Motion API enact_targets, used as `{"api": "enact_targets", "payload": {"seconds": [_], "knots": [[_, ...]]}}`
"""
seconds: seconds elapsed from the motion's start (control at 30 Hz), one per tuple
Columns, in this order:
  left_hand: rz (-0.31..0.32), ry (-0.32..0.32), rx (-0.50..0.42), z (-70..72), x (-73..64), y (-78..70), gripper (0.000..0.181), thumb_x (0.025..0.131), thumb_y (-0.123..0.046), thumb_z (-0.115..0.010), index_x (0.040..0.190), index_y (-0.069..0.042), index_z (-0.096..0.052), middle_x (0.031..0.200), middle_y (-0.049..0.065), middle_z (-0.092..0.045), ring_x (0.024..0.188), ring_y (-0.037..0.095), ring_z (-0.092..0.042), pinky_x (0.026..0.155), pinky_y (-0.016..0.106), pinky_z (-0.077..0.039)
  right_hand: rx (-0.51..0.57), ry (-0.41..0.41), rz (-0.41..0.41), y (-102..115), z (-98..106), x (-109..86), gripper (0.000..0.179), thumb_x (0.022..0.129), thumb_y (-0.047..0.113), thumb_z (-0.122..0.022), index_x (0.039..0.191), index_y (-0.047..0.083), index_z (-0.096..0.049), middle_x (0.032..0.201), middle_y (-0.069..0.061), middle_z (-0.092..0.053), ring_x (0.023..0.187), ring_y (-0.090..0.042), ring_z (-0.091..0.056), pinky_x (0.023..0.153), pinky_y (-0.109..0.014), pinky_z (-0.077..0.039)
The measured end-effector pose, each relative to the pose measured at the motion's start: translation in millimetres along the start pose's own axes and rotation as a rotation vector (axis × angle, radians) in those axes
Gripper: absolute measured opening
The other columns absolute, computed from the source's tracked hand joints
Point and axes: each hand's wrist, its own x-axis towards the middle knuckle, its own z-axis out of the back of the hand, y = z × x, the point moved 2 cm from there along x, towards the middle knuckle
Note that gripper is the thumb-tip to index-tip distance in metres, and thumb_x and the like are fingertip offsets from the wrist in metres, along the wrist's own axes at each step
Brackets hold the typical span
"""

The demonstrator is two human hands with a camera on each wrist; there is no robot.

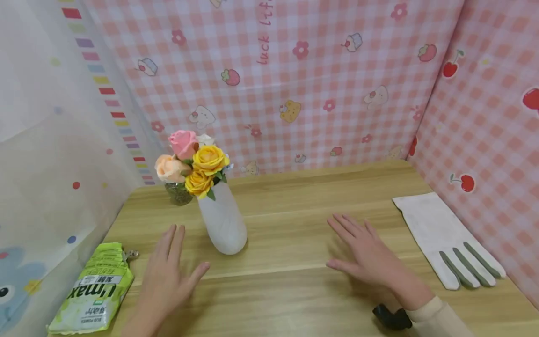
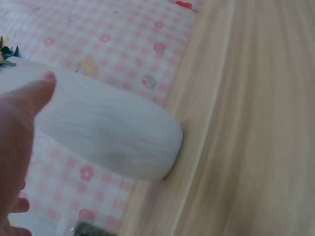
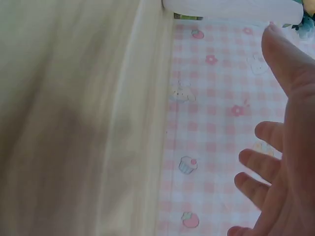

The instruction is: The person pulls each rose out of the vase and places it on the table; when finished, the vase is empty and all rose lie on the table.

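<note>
Left hand (image 1: 166, 276) flat above wooden table (image 1: 294, 290), fingers straight, grasping nothing. Green packet (image 1: 92, 290) just beside it on outer side. White vase (image 1: 222, 220) stands upright ahead of left hand, on thumb side, near but apart; bouquet of roses (image 1: 193, 161) in its neck. Right hand (image 1: 366, 255) likewise flat and released, well apart from vase. White glove (image 1: 446, 241) lies beyond right hand, toward checked wall (image 1: 337, 84).

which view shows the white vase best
The head view: the whole white vase stands upright on the wooden table with its flowers, between both open hands. The left wrist view shows only its blurred body close up; the right wrist view catches just an edge.
</note>
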Motion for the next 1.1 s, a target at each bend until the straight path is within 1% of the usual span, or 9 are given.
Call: {"api": "enact_targets", "payload": {"seconds": [0.13, 0.33, 0.37, 0.47, 0.63, 0.73, 0.83, 0.97, 1.1], "knots": [[0.110, -0.017, -0.173, -12.5, 11.6, -3.5, 0.098, 0.079, -0.044, -0.076, 0.150, 0.000, -0.025, 0.147, 0.026, -0.034, 0.130, 0.045, -0.036, 0.099, 0.060, -0.032, 0.063, -0.033, 0.050, 7.0, 6.0, 14.0, 0.085, 0.084, 0.058, -0.064, 0.152, 0.019, -0.030, 0.153, -0.003, -0.032, 0.140, -0.027, -0.029, 0.105, -0.063, -0.022], [0.248, -0.027, -0.359, -43.9, 23.4, -3.2, 0.100, 0.080, -0.036, -0.078, 0.152, -0.001, -0.019, 0.146, 0.025, -0.036, 0.132, 0.041, -0.035, 0.103, 0.057, -0.030, 0.178, -0.106, 0.172, 28.2, 16.8, 46.9, 0.075, 0.086, 0.049, -0.068, 0.147, 0.015, -0.040, 0.144, -0.006, -0.046, 0.130, -0.025, -0.043, 0.103, -0.048, -0.036], [0.264, -0.031, -0.387, -49.2, 24.4, -3.3, 0.100, 0.080, -0.035, -0.078, 0.152, -0.001, -0.017, 0.147, 0.024, -0.036, 0.133, 0.039, -0.036, 0.103, 0.057, -0.030, 0.207, -0.105, 0.175, 32.0, 17.5, 53.4, 0.073, 0.087, 0.048, -0.067, 0.147, 0.016, -0.041, 0.143, -0.006, -0.047, 0.121, -0.022, -0.051, 0.100, -0.045, -0.040], [0.298, -0.049, -0.474, -64.4, 26.5, -5.4, 0.104, 0.078, -0.033, -0.079, 0.153, -0.001, -0.014, 0.146, 0.024, -0.037, 0.132, 0.037, -0.036, 0.102, 0.055, -0.031, 0.316, -0.092, 0.171, 44.4, 18.0, 74.7, 0.068, 0.088, 0.047, -0.066, 0.144, 0.015, -0.045, 0.140, -0.003, -0.050, 0.117, -0.017, -0.055, 0.098, -0.041, -0.042], [0.363, -0.075, -0.617, -86.5, 25.4, -8.6, 0.109, 0.075, -0.028, -0.083, 0.154, -0.004, -0.011, 0.144, 0.024, -0.037, 0.128, 0.037, -0.041, 0.098, 0.055, -0.037, 0.466, -0.105, 0.163, 73.2, 19.4, 112.1, 0.057, 0.088, 0.044, -0.068, 0.136, 0.017, -0.055, 0.133, 0.005, -0.057, 0.123, -0.012, -0.051, 0.099, -0.039, -0.042], [0.375, -0.096, -0.682, -96.0, 24.2, -7.7, 0.109, 0.074, -0.024, -0.084, 0.154, -0.010, -0.011, 0.145, 0.021, -0.036, 0.126, 0.036, -0.043, 0.099, 0.054, -0.037, 0.508, -0.157, 0.195, 94.0, 22.3, 133.5, 0.050, 0.087, 0.040, -0.071, 0.130, 0.017, -0.060, 0.127, 0.006, -0.061, 0.117, -0.008, -0.054, 0.096, -0.036, -0.045], [0.335, -0.137, -0.709, -99.6, 24.4, -10.9, 0.107, 0.072, -0.018, -0.086, 0.154, -0.011, -0.017, 0.141, 0.017, -0.042, 0.123, 0.030, -0.046, 0.098, 0.046, -0.038, 0.508, -0.213, 0.239, 110.8, 24.1, 151.9, 0.048, 0.085, 0.037, -0.073, 0.127, 0.016, -0.063, 0.121, 0.005, -0.064, 0.111, -0.005, -0.056, 0.091, -0.034, -0.047], [0.289, -0.193, -0.707, -93.7, 26.6, -23.3, 0.099, 0.068, -0.009, -0.087, 0.148, -0.002, -0.028, 0.131, 0.019, -0.051, 0.115, 0.029, -0.051, 0.094, 0.031, -0.038, 0.516, -0.242, 0.271, 125.0, 23.2, 171.1, 0.047, 0.085, 0.034, -0.074, 0.126, 0.015, -0.064, 0.117, 0.004, -0.066, 0.103, -0.005, -0.058, 0.085, -0.032, -0.050], [0.291, -0.223, -0.706, -94.9, 28.8, -27.6, 0.093, 0.067, -0.006, -0.087, 0.144, 0.002, -0.034, 0.127, 0.020, -0.054, 0.110, 0.030, -0.054, 0.090, 0.032, -0.041, 0.549, -0.234, 0.264, 131.9, 21.5, 182.6, 0.044, 0.085, 0.032, -0.074, 0.125, 0.014, -0.065, 0.117, 0.005, -0.065, 0.099, -0.007, -0.059, 0.081, -0.027, -0.049]]}}
